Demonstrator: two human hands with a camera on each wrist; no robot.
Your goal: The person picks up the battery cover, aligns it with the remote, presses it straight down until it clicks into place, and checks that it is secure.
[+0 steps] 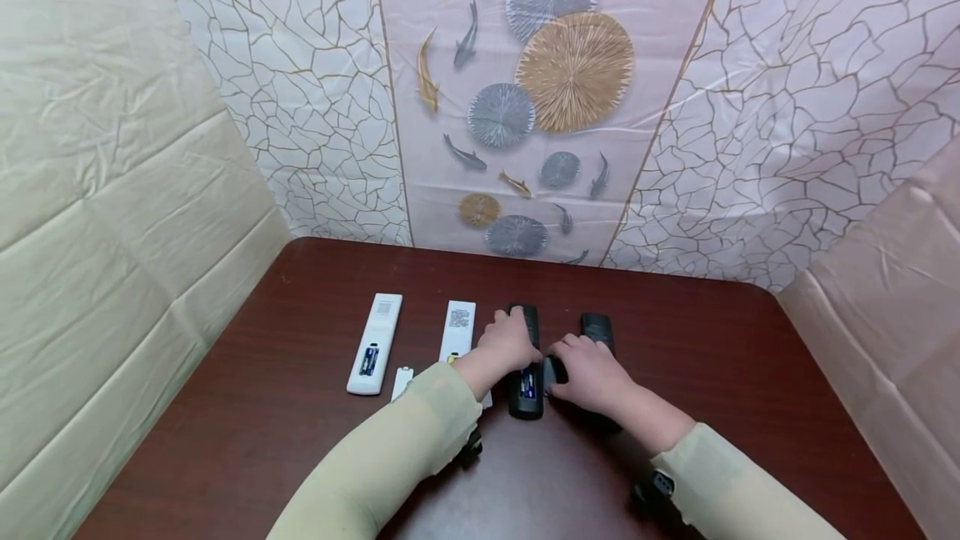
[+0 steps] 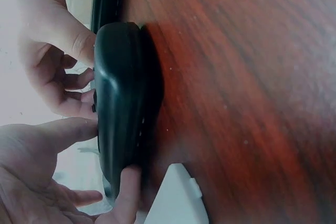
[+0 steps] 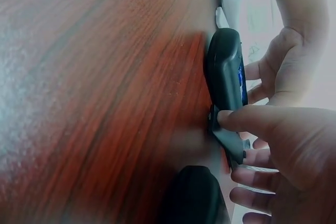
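A black remote control (image 1: 526,405) lies face down, its battery compartment uncovered and blue batteries showing inside. My left hand (image 1: 510,342) holds its far part, with thumb and fingers on opposite sides in the left wrist view. Close by on the right, my right hand (image 1: 588,369) pinches a small black battery cover (image 3: 228,139) between thumb and fingers, beside the remote. A second black remote (image 1: 597,327) lies partly hidden beneath my right hand and forearm.
Two white remotes lie to the left: one (image 1: 385,317) with batteries exposed, the other (image 1: 460,325) partly behind my left arm. Between them is a white battery cover (image 1: 402,379). The dark wooden table (image 1: 225,407) meets fabric-covered walls behind and at the sides.
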